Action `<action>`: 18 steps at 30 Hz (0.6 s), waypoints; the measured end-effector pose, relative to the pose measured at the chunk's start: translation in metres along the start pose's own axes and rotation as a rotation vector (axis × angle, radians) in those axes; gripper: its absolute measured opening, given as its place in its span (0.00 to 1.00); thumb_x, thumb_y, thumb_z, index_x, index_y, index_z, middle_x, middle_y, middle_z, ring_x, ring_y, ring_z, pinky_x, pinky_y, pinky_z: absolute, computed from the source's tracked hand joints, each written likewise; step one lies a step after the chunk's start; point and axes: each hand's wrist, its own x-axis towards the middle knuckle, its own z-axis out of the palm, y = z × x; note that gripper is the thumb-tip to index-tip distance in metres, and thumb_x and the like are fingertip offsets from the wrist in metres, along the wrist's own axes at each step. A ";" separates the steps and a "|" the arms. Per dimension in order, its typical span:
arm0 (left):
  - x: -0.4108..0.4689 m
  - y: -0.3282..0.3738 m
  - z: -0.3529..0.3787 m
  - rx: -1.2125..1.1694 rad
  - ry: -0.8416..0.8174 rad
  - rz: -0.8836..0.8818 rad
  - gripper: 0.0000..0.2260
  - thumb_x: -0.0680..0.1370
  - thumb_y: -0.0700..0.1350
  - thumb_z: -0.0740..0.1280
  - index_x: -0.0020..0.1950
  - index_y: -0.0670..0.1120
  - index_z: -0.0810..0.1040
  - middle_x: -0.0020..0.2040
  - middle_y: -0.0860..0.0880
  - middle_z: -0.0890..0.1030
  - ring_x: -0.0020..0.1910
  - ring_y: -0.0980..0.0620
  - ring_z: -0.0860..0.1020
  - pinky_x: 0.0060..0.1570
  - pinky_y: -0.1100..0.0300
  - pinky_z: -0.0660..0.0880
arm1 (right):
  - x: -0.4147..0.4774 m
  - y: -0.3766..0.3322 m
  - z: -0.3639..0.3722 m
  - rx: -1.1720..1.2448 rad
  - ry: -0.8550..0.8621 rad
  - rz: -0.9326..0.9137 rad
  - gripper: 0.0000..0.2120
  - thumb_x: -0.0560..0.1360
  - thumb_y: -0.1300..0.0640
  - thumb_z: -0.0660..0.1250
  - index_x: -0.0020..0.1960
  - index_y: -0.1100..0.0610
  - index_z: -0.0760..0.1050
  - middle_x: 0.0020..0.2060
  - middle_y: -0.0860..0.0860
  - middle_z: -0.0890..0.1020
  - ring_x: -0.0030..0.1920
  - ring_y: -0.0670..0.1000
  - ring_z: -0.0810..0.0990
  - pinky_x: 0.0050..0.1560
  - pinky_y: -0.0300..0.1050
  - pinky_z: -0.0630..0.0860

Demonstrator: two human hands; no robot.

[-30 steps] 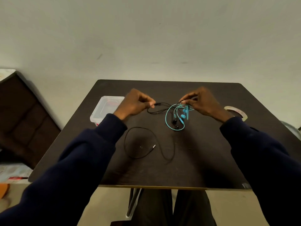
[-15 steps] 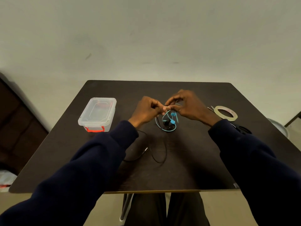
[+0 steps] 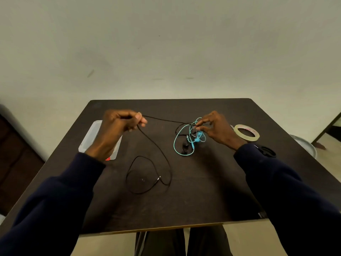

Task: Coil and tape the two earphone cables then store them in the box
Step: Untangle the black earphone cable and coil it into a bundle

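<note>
A black earphone cable (image 3: 154, 145) runs taut between my two hands above the dark table (image 3: 203, 191). My left hand (image 3: 118, 128) pinches it between thumb and curled fingers; from there it drops into a loose loop with its plug on the tabletop. My right hand (image 3: 215, 128) pinches the other end where it tangles with the turquoise earphone cable (image 3: 177, 145), which lies in a heap with its blue earbuds. The clear plastic box (image 3: 92, 133) with a red latch sits at the left, partly hidden behind my left wrist.
A roll of clear tape (image 3: 246, 132) lies at the right of the table, past my right hand. A black scissors handle (image 3: 266, 152) shows beside my right sleeve. A pale wall stands behind the table, dark furniture to the left.
My hands were together over the tangle half a second ago; now they have drawn apart, the left moving left and pulling a length of black cable straight out of the heap.
</note>
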 end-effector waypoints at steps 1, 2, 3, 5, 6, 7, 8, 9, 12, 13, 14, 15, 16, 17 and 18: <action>-0.002 -0.003 -0.005 0.063 -0.001 -0.050 0.10 0.80 0.42 0.69 0.40 0.45 0.87 0.40 0.45 0.86 0.37 0.54 0.78 0.35 0.64 0.71 | 0.002 -0.002 -0.002 0.048 0.006 -0.002 0.08 0.72 0.59 0.76 0.51 0.57 0.86 0.46 0.50 0.86 0.46 0.34 0.77 0.45 0.25 0.69; -0.003 -0.008 -0.010 0.211 -0.014 -0.106 0.11 0.80 0.41 0.69 0.39 0.46 0.87 0.38 0.47 0.86 0.35 0.58 0.79 0.35 0.66 0.71 | 0.003 -0.004 -0.003 0.103 0.001 0.007 0.07 0.73 0.60 0.76 0.51 0.58 0.86 0.46 0.50 0.87 0.45 0.33 0.79 0.44 0.24 0.70; -0.003 -0.012 -0.015 0.427 -0.051 -0.177 0.11 0.80 0.41 0.69 0.40 0.47 0.87 0.38 0.49 0.86 0.35 0.61 0.79 0.37 0.67 0.72 | 0.005 -0.006 -0.004 0.151 -0.013 0.020 0.07 0.73 0.60 0.75 0.51 0.58 0.86 0.45 0.50 0.87 0.44 0.35 0.81 0.43 0.25 0.72; -0.007 -0.017 -0.013 0.853 -0.130 -0.319 0.06 0.80 0.44 0.70 0.52 0.46 0.86 0.49 0.48 0.86 0.47 0.58 0.80 0.50 0.62 0.74 | 0.008 -0.012 -0.005 0.204 -0.049 0.025 0.06 0.74 0.60 0.74 0.51 0.57 0.86 0.42 0.46 0.86 0.42 0.38 0.82 0.42 0.27 0.74; -0.009 -0.019 -0.008 0.984 -0.125 -0.336 0.10 0.79 0.44 0.71 0.60 0.45 0.84 0.55 0.46 0.84 0.54 0.52 0.80 0.57 0.56 0.74 | 0.009 -0.016 -0.004 0.218 -0.067 0.019 0.07 0.74 0.60 0.74 0.52 0.56 0.86 0.41 0.44 0.85 0.41 0.38 0.82 0.41 0.27 0.74; -0.010 -0.017 0.000 0.999 -0.077 -0.298 0.14 0.79 0.43 0.71 0.65 0.46 0.81 0.60 0.45 0.82 0.59 0.47 0.78 0.63 0.53 0.73 | 0.011 -0.020 -0.003 0.230 -0.082 0.012 0.07 0.74 0.60 0.74 0.52 0.56 0.85 0.40 0.43 0.84 0.41 0.38 0.81 0.41 0.28 0.74; -0.010 -0.012 0.009 0.945 -0.024 -0.211 0.16 0.79 0.42 0.70 0.68 0.47 0.79 0.62 0.45 0.81 0.61 0.46 0.78 0.65 0.51 0.72 | 0.013 -0.024 -0.001 0.243 -0.091 0.003 0.07 0.74 0.60 0.74 0.52 0.56 0.85 0.40 0.43 0.84 0.40 0.38 0.81 0.41 0.29 0.74; -0.008 -0.007 0.019 0.855 0.019 -0.092 0.16 0.79 0.41 0.69 0.68 0.49 0.79 0.63 0.46 0.81 0.59 0.48 0.79 0.64 0.53 0.73 | 0.015 -0.028 0.000 0.256 -0.096 -0.008 0.07 0.74 0.60 0.74 0.52 0.56 0.85 0.40 0.44 0.84 0.40 0.39 0.81 0.41 0.30 0.75; 0.008 0.006 0.052 0.648 -0.032 0.112 0.15 0.78 0.45 0.72 0.65 0.52 0.81 0.60 0.50 0.84 0.44 0.60 0.79 0.47 0.69 0.72 | 0.019 -0.037 0.000 0.279 -0.124 -0.037 0.07 0.74 0.60 0.74 0.52 0.56 0.85 0.41 0.47 0.85 0.42 0.43 0.82 0.44 0.34 0.79; 0.014 0.009 0.062 0.621 -0.059 0.117 0.15 0.78 0.45 0.72 0.65 0.51 0.81 0.61 0.50 0.83 0.46 0.59 0.80 0.45 0.73 0.70 | 0.020 -0.039 0.000 0.284 -0.131 -0.047 0.07 0.74 0.60 0.74 0.52 0.56 0.85 0.41 0.46 0.85 0.43 0.43 0.83 0.46 0.35 0.80; 0.021 0.009 0.072 0.604 -0.093 0.108 0.16 0.78 0.45 0.73 0.66 0.49 0.81 0.63 0.50 0.83 0.50 0.57 0.81 0.44 0.76 0.70 | 0.020 -0.041 -0.001 0.290 -0.131 -0.055 0.07 0.74 0.61 0.74 0.52 0.56 0.85 0.42 0.46 0.85 0.44 0.43 0.84 0.47 0.36 0.80; 0.026 0.009 0.080 0.593 -0.136 0.099 0.16 0.78 0.45 0.73 0.66 0.47 0.81 0.63 0.48 0.83 0.54 0.54 0.82 0.46 0.77 0.71 | 0.020 -0.042 -0.002 0.295 -0.127 -0.059 0.07 0.73 0.61 0.74 0.51 0.57 0.85 0.42 0.45 0.86 0.44 0.43 0.84 0.47 0.37 0.80; 0.029 0.008 0.086 0.593 -0.182 0.088 0.16 0.77 0.45 0.73 0.65 0.45 0.81 0.61 0.47 0.84 0.55 0.52 0.83 0.48 0.75 0.74 | 0.020 -0.044 -0.003 0.297 -0.120 -0.062 0.07 0.73 0.61 0.74 0.51 0.57 0.85 0.42 0.46 0.86 0.44 0.43 0.84 0.48 0.37 0.81; 0.031 0.007 0.090 0.604 -0.212 0.084 0.14 0.77 0.45 0.73 0.62 0.44 0.83 0.57 0.46 0.85 0.53 0.51 0.84 0.51 0.69 0.78 | 0.019 -0.044 -0.004 0.295 -0.114 -0.066 0.07 0.73 0.61 0.74 0.51 0.57 0.86 0.43 0.46 0.86 0.44 0.43 0.85 0.48 0.38 0.81; 0.033 0.006 0.093 0.614 -0.222 0.084 0.11 0.77 0.45 0.73 0.58 0.44 0.85 0.52 0.46 0.87 0.49 0.50 0.85 0.51 0.60 0.81 | 0.018 -0.044 -0.006 0.289 -0.113 -0.074 0.07 0.73 0.61 0.75 0.51 0.57 0.86 0.43 0.47 0.86 0.44 0.43 0.85 0.48 0.37 0.81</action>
